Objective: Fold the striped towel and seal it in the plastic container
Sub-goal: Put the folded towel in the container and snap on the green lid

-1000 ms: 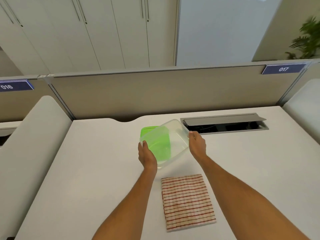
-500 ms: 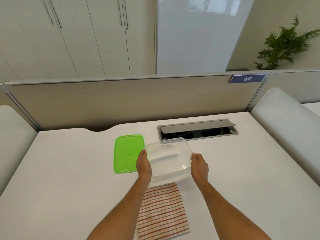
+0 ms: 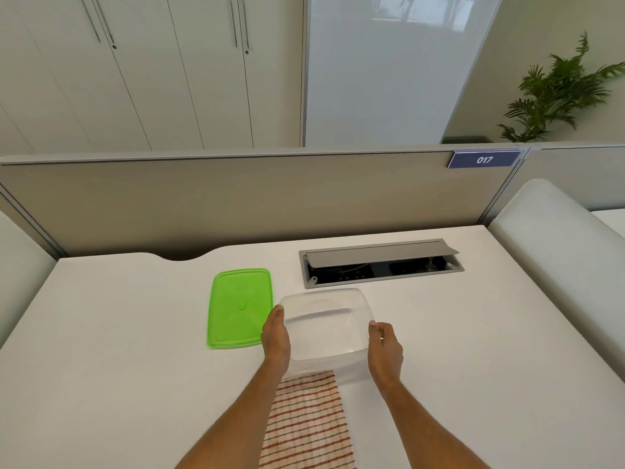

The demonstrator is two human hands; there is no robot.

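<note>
The clear plastic container (image 3: 324, 328) stands upright and open on the white desk (image 3: 118, 367), with nothing inside it. My left hand (image 3: 275, 336) holds its left wall, thumb up at the rim. My right hand (image 3: 385, 346) grips its right rim with curled fingers. The green lid (image 3: 240, 308) lies flat on the desk just left of the container, touching neither hand. The folded red-and-white striped towel (image 3: 307, 424) lies between my forearms at the near edge, and its far end reaches the container's near wall.
An open grey cable hatch (image 3: 380, 264) is set into the desk behind the container. A beige partition (image 3: 236, 198) with a "017" label closes off the back. Padded white dividers stand at the left and right sides.
The container was tilted up over the green lid; both hands have brought it rightward and toward me and levelled it beside the lid. The lid now lies uncovered.
</note>
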